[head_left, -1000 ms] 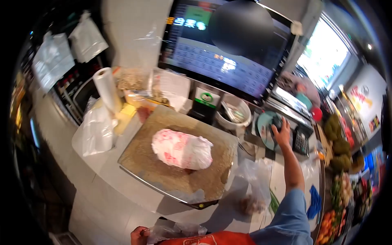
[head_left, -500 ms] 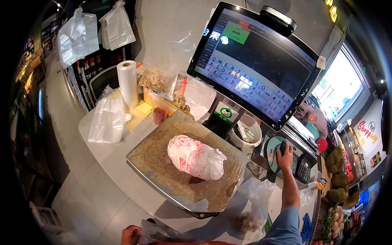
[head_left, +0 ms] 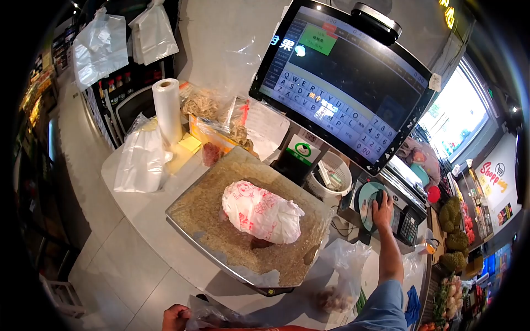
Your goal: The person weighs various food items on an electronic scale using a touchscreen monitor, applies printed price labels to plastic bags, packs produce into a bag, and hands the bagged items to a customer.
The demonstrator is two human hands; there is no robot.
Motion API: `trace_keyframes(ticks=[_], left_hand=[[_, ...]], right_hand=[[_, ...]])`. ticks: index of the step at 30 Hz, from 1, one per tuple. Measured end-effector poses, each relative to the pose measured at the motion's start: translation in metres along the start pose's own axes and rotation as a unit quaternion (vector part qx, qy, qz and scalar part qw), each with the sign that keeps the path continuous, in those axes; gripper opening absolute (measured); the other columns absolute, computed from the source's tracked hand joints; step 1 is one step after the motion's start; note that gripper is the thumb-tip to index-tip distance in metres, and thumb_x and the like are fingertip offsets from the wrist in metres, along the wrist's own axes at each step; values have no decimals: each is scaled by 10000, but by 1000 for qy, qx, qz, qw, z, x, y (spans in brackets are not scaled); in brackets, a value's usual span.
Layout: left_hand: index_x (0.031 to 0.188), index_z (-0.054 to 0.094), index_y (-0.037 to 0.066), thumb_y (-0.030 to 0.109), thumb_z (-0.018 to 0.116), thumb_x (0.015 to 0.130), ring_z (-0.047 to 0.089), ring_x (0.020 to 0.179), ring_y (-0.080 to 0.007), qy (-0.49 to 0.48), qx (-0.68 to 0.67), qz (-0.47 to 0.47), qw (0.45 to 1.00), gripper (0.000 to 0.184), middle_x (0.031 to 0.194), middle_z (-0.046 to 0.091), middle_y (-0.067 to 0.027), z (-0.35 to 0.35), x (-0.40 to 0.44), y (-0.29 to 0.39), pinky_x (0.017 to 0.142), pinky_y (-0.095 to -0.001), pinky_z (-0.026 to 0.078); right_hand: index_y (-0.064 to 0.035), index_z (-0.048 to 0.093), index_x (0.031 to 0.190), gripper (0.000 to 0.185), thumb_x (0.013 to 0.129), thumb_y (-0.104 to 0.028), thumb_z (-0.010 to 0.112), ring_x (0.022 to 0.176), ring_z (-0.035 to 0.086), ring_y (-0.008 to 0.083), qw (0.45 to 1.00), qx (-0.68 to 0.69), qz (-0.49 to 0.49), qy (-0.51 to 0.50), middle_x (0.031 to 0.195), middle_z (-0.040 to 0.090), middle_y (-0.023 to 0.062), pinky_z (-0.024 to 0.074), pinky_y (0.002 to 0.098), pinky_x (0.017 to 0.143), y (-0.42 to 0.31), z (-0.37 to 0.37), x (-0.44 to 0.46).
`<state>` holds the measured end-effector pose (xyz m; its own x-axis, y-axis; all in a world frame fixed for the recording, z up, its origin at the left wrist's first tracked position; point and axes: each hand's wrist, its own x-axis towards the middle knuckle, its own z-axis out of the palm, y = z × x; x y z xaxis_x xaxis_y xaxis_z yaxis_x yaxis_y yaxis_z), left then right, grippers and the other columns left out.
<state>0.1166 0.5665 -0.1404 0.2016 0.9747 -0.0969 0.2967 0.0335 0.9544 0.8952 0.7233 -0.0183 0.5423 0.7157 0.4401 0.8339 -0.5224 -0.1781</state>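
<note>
Right of the scale (head_left: 193,198), the right hand (head_left: 383,211) is half-closed around a black mouse (head_left: 379,196); below the scale, the left hand (head_left: 175,316) curls against a clear bag (head_left: 208,315), grip unclear; a wrapped bundle (head_left: 262,212) tops the scale.

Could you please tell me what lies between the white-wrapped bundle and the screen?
In the head view, a stretch of platform, then the green-logo sign, lies between bundle and screen.

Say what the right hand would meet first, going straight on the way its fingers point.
The right hand would first meet the dark mouse it touches; beyond, perhaps the screen, though depth is unclear.
</note>
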Motion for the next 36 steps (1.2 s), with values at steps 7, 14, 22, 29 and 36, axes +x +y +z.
trace_keyframes(ticks=[7,14,22,29,36], left_hand=[[919,646,13,310,645,979,532,728,-124,-2,11,-19,1000,303,778,595,-29,0,-2,-10,669,-284,473],[928,651,18,255,640,970,528,722,-117,0,11,-20,1000,241,774,590,-19,0,-3,-17,661,-276,471],[920,647,24,195,637,946,502,700,-106,-4,9,-33,999,173,738,549,-6,0,0,-11,640,-273,458],[906,645,26,199,626,949,494,706,-96,-10,5,-48,999,179,746,540,7,0,2,-22,642,-267,447],[893,643,31,241,627,941,488,703,-92,-7,9,-44,999,216,746,534,15,1,4,-28,638,-266,441]], right_hand=[[-126,359,1501,650,930,-300,617,1372,346,501,1000,0,-14,1,1507,322,323,340,506,1122,2,4,0],[-124,356,1500,640,939,-307,605,1368,352,507,1000,4,-21,3,1504,325,335,337,506,1125,5,7,2],[-110,369,1488,625,940,-307,597,1357,362,507,1000,8,-16,3,1488,340,338,344,504,1120,5,11,8],[-85,373,1482,633,933,-291,609,1353,367,502,1000,11,-29,7,1480,347,339,345,504,1120,4,8,8],[-95,367,1489,631,941,-303,602,1368,350,497,1000,10,-18,-1,1499,329,328,332,501,1129,0,2,3]])
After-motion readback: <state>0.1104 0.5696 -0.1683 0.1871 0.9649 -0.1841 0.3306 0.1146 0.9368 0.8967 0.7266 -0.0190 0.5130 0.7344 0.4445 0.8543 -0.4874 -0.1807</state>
